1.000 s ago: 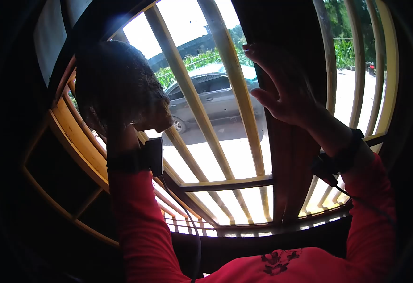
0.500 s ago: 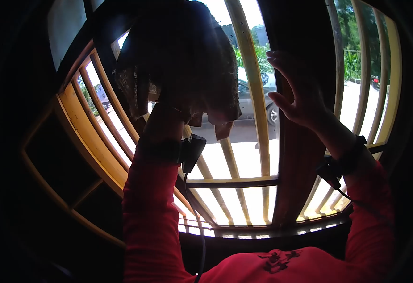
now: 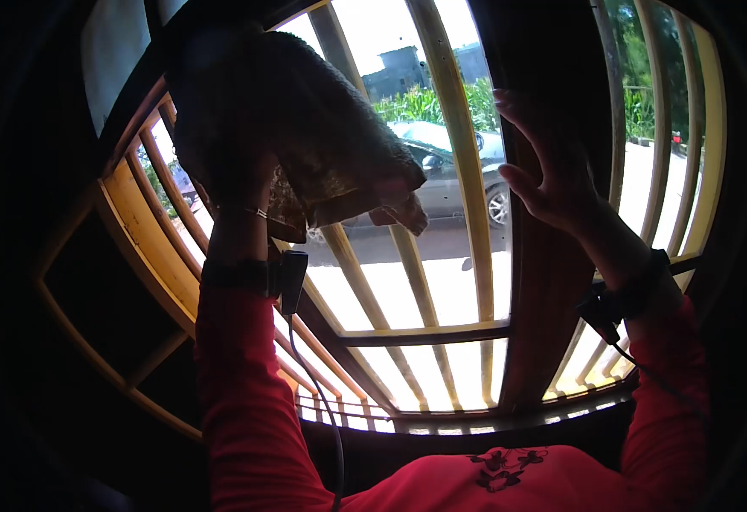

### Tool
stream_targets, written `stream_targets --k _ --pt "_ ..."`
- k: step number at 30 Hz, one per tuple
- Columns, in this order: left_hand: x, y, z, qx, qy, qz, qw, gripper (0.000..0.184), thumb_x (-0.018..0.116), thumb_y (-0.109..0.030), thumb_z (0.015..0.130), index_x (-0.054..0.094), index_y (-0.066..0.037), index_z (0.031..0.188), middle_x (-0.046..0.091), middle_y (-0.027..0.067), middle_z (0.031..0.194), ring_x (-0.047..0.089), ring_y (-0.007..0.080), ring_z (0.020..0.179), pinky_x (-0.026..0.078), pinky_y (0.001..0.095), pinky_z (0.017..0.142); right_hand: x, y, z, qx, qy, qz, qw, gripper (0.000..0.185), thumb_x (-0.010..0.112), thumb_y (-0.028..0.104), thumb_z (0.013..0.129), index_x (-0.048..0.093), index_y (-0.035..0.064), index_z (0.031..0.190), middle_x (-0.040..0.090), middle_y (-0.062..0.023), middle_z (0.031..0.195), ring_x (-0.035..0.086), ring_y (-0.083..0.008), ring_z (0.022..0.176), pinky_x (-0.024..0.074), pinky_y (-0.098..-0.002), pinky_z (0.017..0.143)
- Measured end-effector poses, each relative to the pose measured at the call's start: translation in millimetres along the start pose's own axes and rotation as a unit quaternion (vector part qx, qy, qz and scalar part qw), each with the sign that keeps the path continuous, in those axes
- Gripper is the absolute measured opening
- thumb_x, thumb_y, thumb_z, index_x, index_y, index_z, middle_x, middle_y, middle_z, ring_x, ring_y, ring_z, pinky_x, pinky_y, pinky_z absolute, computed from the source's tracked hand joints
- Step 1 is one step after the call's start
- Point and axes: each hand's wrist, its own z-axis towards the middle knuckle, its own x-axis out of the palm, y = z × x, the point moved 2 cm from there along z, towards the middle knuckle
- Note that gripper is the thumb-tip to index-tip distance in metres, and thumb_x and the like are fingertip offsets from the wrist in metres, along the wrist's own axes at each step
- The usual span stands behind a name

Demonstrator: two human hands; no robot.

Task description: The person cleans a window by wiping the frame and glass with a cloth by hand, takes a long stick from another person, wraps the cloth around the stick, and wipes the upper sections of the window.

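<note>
The slatted window (image 3: 424,334) was the largest thing in front of me, its pale wooden bars bright against the daylight, with a dark post (image 3: 540,341) to its right. Through the bars I saw a dark car (image 3: 443,200) and, behind it, green plants (image 3: 416,106).

The thick, rough cloth (image 3: 326,128) was up at the upper left part of the window, at my left hand (image 3: 247,171). It draped down and to the right across several bars, one loose corner hanging low. I judged the step to be handling the raised cloth in front of the bars; whether it touched them I could not tell. My left fingers were lost in shadow and folds, so I could not tell how tightly they had closed, or whether they had closed at all.

My right hand (image 3: 554,192) was raised in front of the post, its fingers open and empty, thumb spread from the others; I could not tell whether they touched the wood.

Moving the cloth safely called, I thought, for a sure hold and care with that loose corner, as well as with the thin cable (image 3: 326,401) beside my left sleeve (image 3: 241,375). Smallest was the bracelet (image 3: 260,213) at my left wrist.
</note>
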Motion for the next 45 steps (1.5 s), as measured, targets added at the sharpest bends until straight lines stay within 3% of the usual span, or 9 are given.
stream_targets --k 11,14,25,31,37,41,43,44,45 --pt "-0.5 49.9 -18.0 -0.059 -0.01 0.034 0.998 0.036 0.064 -0.023 0.079 0.059 -0.013 0.113 0.061 0.0121 0.107 0.057 0.0294 0.101 0.046 0.0397 0.086 0.6 -3.2 -1.1 -0.008 -0.009 0.009 1.0 0.057 0.063 0.034 0.083 0.044 0.0085 0.129 0.047 -0.0119 0.131 0.046 -0.0294 0.119 0.0386 -0.0419 0.099" --pt "4.6 35.9 -19.0 -0.053 -0.01 0.031 0.998 0.035 0.064 -0.023 0.079 0.059 -0.014 0.112 0.061 0.0121 0.106 0.057 0.0295 0.101 0.046 0.0398 0.085 2.2 -3.2 -1.0 -0.013 -0.02 0.008 1.0 0.059 0.057 0.042 0.086 0.043 0.0066 0.13 0.048 -0.0135 0.13 0.046 -0.0298 0.121 0.037 -0.0426 0.1" --pt "45.4 -74.0 -23.0 0.019 0.037 -0.033 0.999 0.033 0.063 -0.023 0.079 0.06 -0.015 0.111 0.062 0.012 0.104 0.059 0.0301 0.099 0.047 0.0402 0.083 -0.1 -3.4 -3.8 -0.022 -0.043 0.007 0.999 0.057 0.062 0.039 0.082 0.046 0.0072 0.127 0.051 -0.0126 0.124 0.049 -0.0296 0.115 0.041 -0.0423 0.095" --pt "42.2 -148.8 -113.6 0.114 0.184 -0.136 0.967 0.032 0.063 -0.023 0.079 0.061 -0.015 0.11 0.062 0.0119 0.103 0.059 0.0304 0.097 0.048 0.0403 0.082 18.6 -21.4 -12.3 0.02 -0.054 0.023 0.998 0.057 0.068 0.032 0.079 0.047 0.0073 0.126 0.052 -0.0133 0.122 0.052 -0.0298 0.109 0.0442 -0.0406 0.091" --pt "7.6 -159.4 -204.8 0.202 0.4 -0.322 0.834 0.032 0.062 -0.023 0.079 0.061 -0.016 0.109 0.063 0.0119 0.102 0.06 0.0307 0.096 0.049 0.0405 0.081 0.9 -6.1 -5.0 0.015 -0.024 0.06 0.998 0.055 0.068 0.028 0.079 0.047 0.0084 0.126 0.053 -0.0134 0.12 0.054 -0.03 0.108 0.0462 -0.0407 0.089" --pt "-26.4 -118.6 -169.1 0.155 0.326 -0.294 0.885 0.032 0.063 -0.022 0.08 0.061 -0.013 0.11 0.064 0.0103 0.101 0.061 0.0288 0.095 0.05 0.039 0.082 0.8 -8.7 -7.2 0.013 -0.024 0.052 0.998 0.053 0.066 0.029 0.08 0.047 0.0094 0.125 0.054 -0.0127 0.119 0.055 -0.0296 0.108 0.046 -0.04 0.09" --pt "-23.9 -75.2 -164.4 -0.079 0.309 -0.318 0.893 0.042 0.061 -0.023 0.085 0.051 -0.009 0.123 0.056 0.0108 0.118 0.054 0.0219 0.109 0.043 0.0357 0.094 0.7 -7.9 -7.5 0.008 -0.03 0.045 0.998 0.053 0.065 0.03 0.08 0.047 0.0099 0.125 0.054 -0.0121 0.12 0.054 -0.0292 0.109 0.0458 -0.0396 0.091" --pt "-18.4 -56.7 -156.1 -0.188 0.219 -0.548 0.785 0.045 0.058 -0.022 0.088 0.045 -0.007 0.128 0.05 0.011 0.125 0.049 0.0197 0.115 0.038 0.0351 0.1 1.0 -7.0 -6.8 0.009 -0.028 0.042 0.999 0.053 0.066 0.031 0.08 0.048 0.0107 0.125 0.054 -0.011 0.121 0.053 -0.0288 0.111 0.0447 -0.0394 0.092" --pt "-0.8 -28.7 -149.6 -0.16 0.18 -0.452 0.859 0.049 0.058 -0.022 0.088 0.04 -0.006 0.13 0.045 0.011 0.129 0.044 0.0192 0.119 0.033 0.0353 0.103 1.1 -6.7 -6.6 0.004 -0.03 0.038 0.999 0.052 0.065 0.031 0.081 0.047 0.0091 0.125 0.055 -0.0116 0.121 0.053 -0.0288 0.112 0.0429 -0.0397 0.094"
